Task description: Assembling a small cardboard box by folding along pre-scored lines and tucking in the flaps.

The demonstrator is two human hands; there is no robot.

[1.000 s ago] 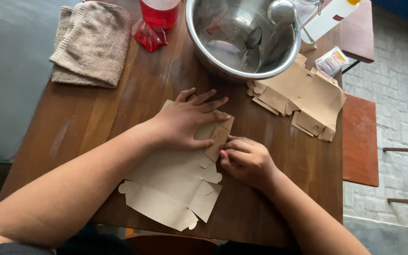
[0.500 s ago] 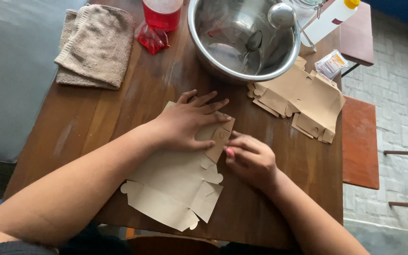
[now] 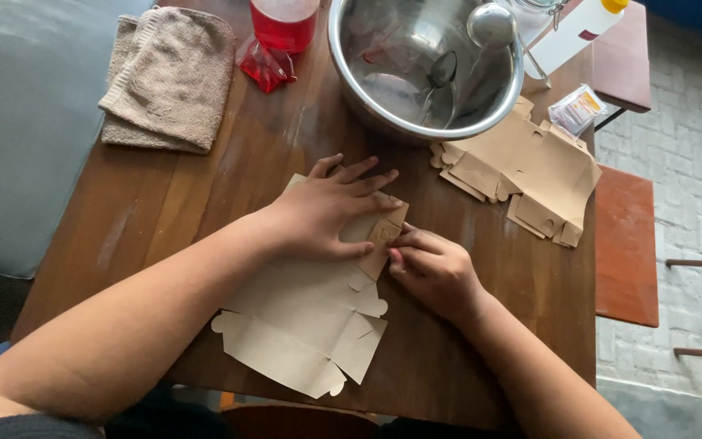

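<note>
A wooden table (image 3: 164, 211) held a flat brown cardboard box blank (image 3: 302, 325) under two bare hands.

At far left lay a folded beige towel (image 3: 174, 77), then a red plastic cup (image 3: 284, 23) and a steel mixing bowl (image 3: 383, 89) with a ladle (image 3: 491, 24). The left hand (image 3: 327, 213) pressed flat, fingers spread, on the blank near the table's middle. The right hand (image 3: 434, 270) pinched the blank's side flap (image 3: 382, 244). A stack of flat box blanks (image 3: 530, 171) lay further right.
</note>
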